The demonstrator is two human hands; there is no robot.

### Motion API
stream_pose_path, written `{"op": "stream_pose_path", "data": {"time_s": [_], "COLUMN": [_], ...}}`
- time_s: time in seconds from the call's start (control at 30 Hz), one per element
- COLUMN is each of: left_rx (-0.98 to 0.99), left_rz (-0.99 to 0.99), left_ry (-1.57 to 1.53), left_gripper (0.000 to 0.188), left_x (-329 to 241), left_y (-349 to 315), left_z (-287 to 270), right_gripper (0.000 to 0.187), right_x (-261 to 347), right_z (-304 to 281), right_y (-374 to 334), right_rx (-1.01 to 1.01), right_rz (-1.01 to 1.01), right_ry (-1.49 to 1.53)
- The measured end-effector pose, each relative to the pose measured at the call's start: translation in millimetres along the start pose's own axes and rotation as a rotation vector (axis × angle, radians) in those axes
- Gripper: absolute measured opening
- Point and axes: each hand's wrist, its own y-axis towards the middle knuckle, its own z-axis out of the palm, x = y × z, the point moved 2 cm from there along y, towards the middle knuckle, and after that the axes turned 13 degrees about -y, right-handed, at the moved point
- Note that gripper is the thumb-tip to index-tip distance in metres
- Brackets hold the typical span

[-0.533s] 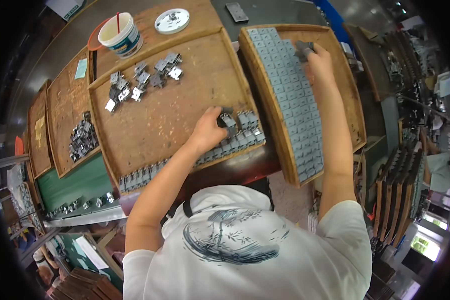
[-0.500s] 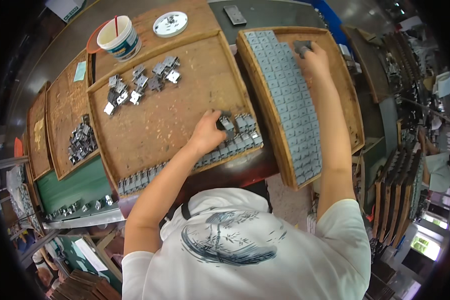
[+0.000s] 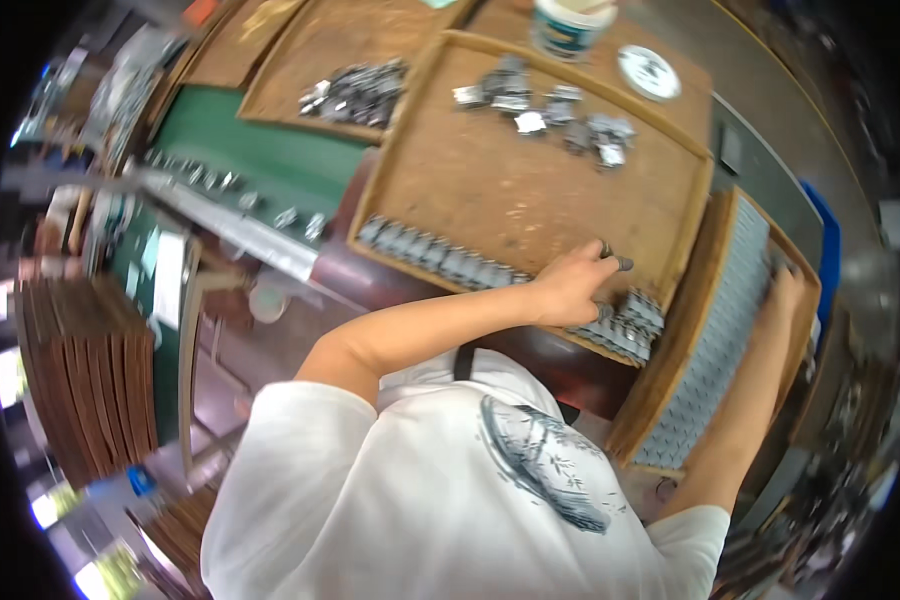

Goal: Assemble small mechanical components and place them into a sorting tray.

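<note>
My left hand (image 3: 575, 285) is over the near right part of the middle wooden tray (image 3: 555, 215), thumb and fingers apart with nothing between them. Dark covers sit on its fingertips. Beneath and beside it, small grey metal parts (image 3: 450, 262) stand in a row along the tray's near edge, with more bunched at the right corner (image 3: 642, 315). My right hand (image 3: 786, 288) is blurred at the far end of the right wooden tray (image 3: 642, 415), fingers drawn together around something dark grey that I cannot make out. Rows of flat grey pieces (image 3: 715, 330) fill that tray's left side.
Loose shiny metal parts (image 3: 530, 122) lie at the middle tray's far side. Behind it stand a white bucket (image 3: 568, 30) and a round white lid (image 3: 649, 72). Another tray (image 3: 270, 105) holds a metal heap (image 3: 360, 93). Stacked wooden trays (image 3: 85, 390) stand at left.
The view has swung, moving the trays rightward in the picture. My left hand's fingers have spread and come off the part they were at. My right hand stays at the right tray's far end.
</note>
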Motion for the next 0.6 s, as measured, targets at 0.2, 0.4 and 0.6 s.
{"op": "stream_pose_path", "data": {"time_s": [0.2,0.4,0.6], "left_rx": [-0.835,-0.741,-0.935], "left_rz": [0.111,-0.923,-0.797], "left_ry": [0.533,0.787,0.583], "left_gripper": [0.022,0.03,0.044], "left_x": [30,84,111], "left_y": [-135,-246,-261], "left_z": [-166,-230,-227], "right_gripper": [0.029,0.034,0.029], "right_x": [16,68,127], "right_z": [-25,25,86], "right_y": [-15,-154,-301], "right_rx": [0.192,0.504,0.445], "right_rz": [-0.181,-0.233,-0.257], "right_ry": [0.911,1.078,0.807]}}
